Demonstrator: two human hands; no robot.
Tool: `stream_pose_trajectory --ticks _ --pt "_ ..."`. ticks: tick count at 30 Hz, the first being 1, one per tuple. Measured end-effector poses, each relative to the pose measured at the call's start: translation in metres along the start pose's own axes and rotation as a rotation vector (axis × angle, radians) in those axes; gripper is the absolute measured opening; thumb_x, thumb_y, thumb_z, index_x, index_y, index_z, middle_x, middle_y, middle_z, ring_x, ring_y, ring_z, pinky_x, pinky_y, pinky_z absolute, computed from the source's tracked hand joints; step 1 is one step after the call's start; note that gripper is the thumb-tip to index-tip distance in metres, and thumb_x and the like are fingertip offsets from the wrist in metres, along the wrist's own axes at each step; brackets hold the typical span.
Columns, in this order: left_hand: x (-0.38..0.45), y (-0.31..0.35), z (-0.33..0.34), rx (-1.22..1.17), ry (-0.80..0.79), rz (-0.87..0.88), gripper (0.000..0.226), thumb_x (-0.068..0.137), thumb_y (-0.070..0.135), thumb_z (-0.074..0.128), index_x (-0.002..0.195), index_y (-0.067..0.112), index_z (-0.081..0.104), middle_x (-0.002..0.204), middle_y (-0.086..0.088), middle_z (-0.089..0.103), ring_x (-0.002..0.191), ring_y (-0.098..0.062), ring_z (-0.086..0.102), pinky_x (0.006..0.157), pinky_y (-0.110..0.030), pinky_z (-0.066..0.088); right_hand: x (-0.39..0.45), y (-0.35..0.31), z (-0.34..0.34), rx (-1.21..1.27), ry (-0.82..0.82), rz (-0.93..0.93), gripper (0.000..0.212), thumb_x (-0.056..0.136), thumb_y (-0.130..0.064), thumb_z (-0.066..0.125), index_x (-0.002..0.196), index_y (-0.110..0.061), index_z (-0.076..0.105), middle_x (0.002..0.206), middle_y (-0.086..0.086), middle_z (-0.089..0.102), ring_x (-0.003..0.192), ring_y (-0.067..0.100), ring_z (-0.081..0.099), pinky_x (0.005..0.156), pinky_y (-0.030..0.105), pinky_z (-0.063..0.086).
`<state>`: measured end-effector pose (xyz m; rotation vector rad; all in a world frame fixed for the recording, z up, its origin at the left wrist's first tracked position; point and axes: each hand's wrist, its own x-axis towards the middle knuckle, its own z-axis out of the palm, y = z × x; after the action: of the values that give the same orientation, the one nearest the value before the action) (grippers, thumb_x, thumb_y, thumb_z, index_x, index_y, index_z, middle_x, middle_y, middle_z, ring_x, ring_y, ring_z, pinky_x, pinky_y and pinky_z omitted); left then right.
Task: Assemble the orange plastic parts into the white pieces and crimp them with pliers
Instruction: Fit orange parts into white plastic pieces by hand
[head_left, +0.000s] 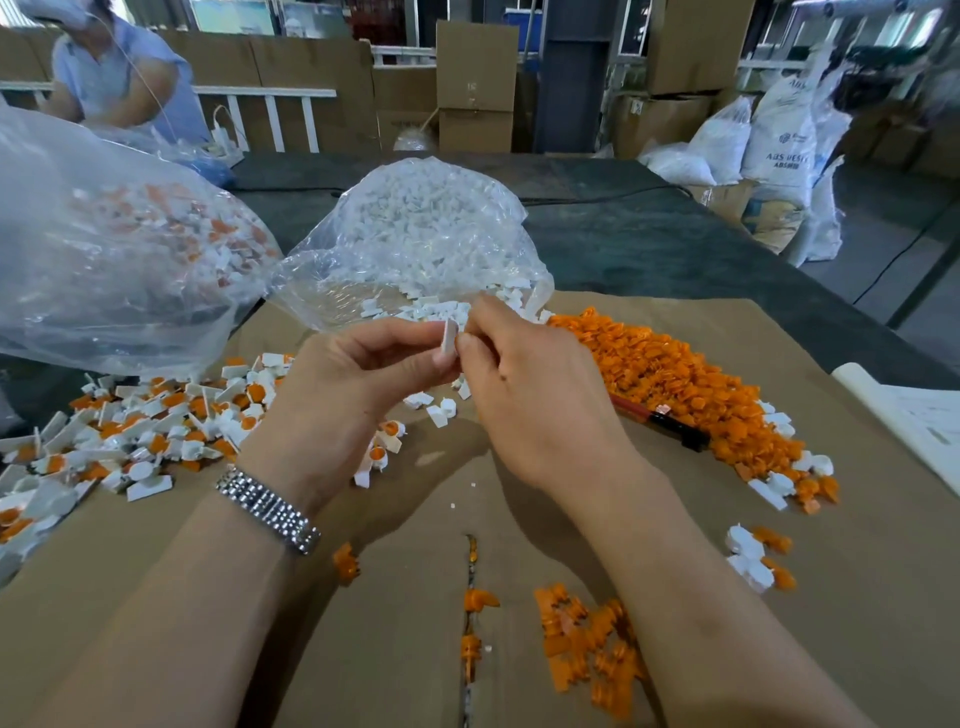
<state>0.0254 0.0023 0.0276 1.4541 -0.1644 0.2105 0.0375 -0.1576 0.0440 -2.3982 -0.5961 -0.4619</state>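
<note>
Nearest to the camera, a small heap of loose orange parts (589, 649) lies on the cardboard sheet (727, 613) at its near edge, just right of the seam in the sheet. A few more orange pieces sit along that seam.

Above them, both hands meet over the middle of the cardboard. The left hand (343, 384), with a metal watch (267, 512) on the wrist, pinches a white piece (448, 340) between thumb and forefinger; the piece stands nearly upright. The right hand (524, 384) touches the same piece from the right side, with its fingers curled close around it. Whether an orange part is already inside cannot be seen.

Along the right side of the cardboard runs a long pile of orange parts (675, 379), and the pliers (660, 418) with dark handles lie against its near side, partly hidden by the right hand. On the left edge lies a heap of assembled white-and-orange pieces (135, 431). At the far edge, an open clear bag of white pieces (421, 239) spills toward the hands. A second clear bag (104, 249) with mixed pieces stands at the far left corner.
</note>
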Motion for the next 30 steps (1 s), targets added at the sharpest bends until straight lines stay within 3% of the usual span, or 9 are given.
stream_pose_trajectory --ticks 3,5,7,10,15,18,23,27,30 --pt "-0.002 -0.002 0.003 0.172 0.019 0.074 0.031 0.077 0.016 0.076 0.106 0.009 0.078 0.095 -0.003 0.080 0.092 -0.016 0.077 0.078 -0.015 0.056 0.005 -0.003 -0.003 0.487 -0.101 0.372 0.028 0.098 -0.022 0.052 0.070 -0.016 0.051 0.062 0.000 0.050 0.054 0.018 0.043 0.059 0.036 0.038" --pt "0.001 -0.001 0.000 -0.017 -0.005 -0.017 0.026 0.079 0.013 0.074 0.104 0.009 0.080 0.097 -0.009 0.079 0.094 -0.019 0.076 0.082 -0.020 0.057 0.005 -0.001 -0.009 0.736 -0.190 0.368 0.026 0.102 -0.025 0.055 0.080 -0.013 0.059 0.063 0.002 0.054 0.048 0.017 0.047 0.056 0.035 0.044" --pt "0.005 0.002 -0.005 -0.243 -0.072 -0.119 0.020 0.083 0.007 0.067 0.096 0.010 0.082 0.095 -0.010 0.078 0.090 -0.018 0.074 0.083 -0.023 0.058 0.004 0.003 -0.017 0.819 -0.196 0.250 0.017 0.101 -0.028 0.061 0.094 -0.013 0.063 0.075 -0.001 0.063 0.055 0.016 0.057 0.058 0.028 0.052" --pt "0.006 0.003 -0.009 -0.346 -0.124 -0.173 0.022 0.087 0.005 0.061 0.096 0.006 0.081 0.098 -0.011 0.077 0.087 -0.017 0.074 0.079 -0.022 0.058 0.005 0.011 -0.025 0.660 -0.040 0.065 0.015 0.094 -0.017 0.071 0.107 -0.021 0.067 0.095 -0.006 0.068 0.073 0.017 0.066 0.070 0.024 0.057" --pt "0.007 0.002 -0.008 -0.366 -0.145 -0.199 0.020 0.088 0.006 0.060 0.095 -0.001 0.078 0.091 -0.015 0.075 0.082 -0.019 0.074 0.075 -0.024 0.059 0.005 0.010 -0.020 0.499 0.033 -0.041 0.007 0.089 -0.013 0.077 0.095 -0.015 0.077 0.091 -0.001 0.070 0.086 0.015 0.068 0.081 0.038 0.057" --pt "0.007 0.001 -0.009 -0.351 -0.151 -0.198 0.021 0.087 0.010 0.061 0.093 0.001 0.079 0.091 -0.016 0.076 0.081 -0.019 0.074 0.073 -0.023 0.059 0.005 0.011 -0.015 0.374 0.079 -0.113 0.005 0.090 -0.014 0.076 0.094 -0.013 0.075 0.090 -0.002 0.068 0.086 0.016 0.067 0.078 0.038 0.055" --pt "0.007 0.001 -0.010 -0.363 -0.137 -0.200 0.019 0.087 0.008 0.062 0.091 0.002 0.079 0.089 -0.014 0.076 0.079 -0.017 0.073 0.074 -0.023 0.059 0.004 0.009 -0.011 0.317 0.123 -0.187 0.008 0.089 -0.015 0.077 0.097 -0.014 0.073 0.090 -0.005 0.066 0.079 0.011 0.066 0.072 0.023 0.054" --pt "0.008 -0.001 -0.011 -0.364 -0.130 -0.191 0.019 0.088 0.006 0.063 0.099 -0.004 0.074 0.094 -0.017 0.074 0.084 -0.020 0.072 0.078 -0.025 0.059 0.004 0.008 -0.010 0.290 0.157 -0.240 0.003 0.090 -0.013 0.075 0.093 -0.011 0.074 0.087 -0.003 0.065 0.078 0.012 0.064 0.071 0.032 0.054" --pt "0.007 -0.001 -0.008 -0.372 -0.088 -0.158 0.016 0.086 0.004 0.064 0.093 -0.001 0.078 0.090 -0.014 0.076 0.085 -0.019 0.074 0.079 -0.023 0.059 0.004 0.007 -0.006 0.219 0.222 -0.273 0.006 0.093 -0.014 0.072 0.090 -0.009 0.074 0.085 -0.002 0.064 0.074 0.012 0.060 0.066 0.036 0.051"
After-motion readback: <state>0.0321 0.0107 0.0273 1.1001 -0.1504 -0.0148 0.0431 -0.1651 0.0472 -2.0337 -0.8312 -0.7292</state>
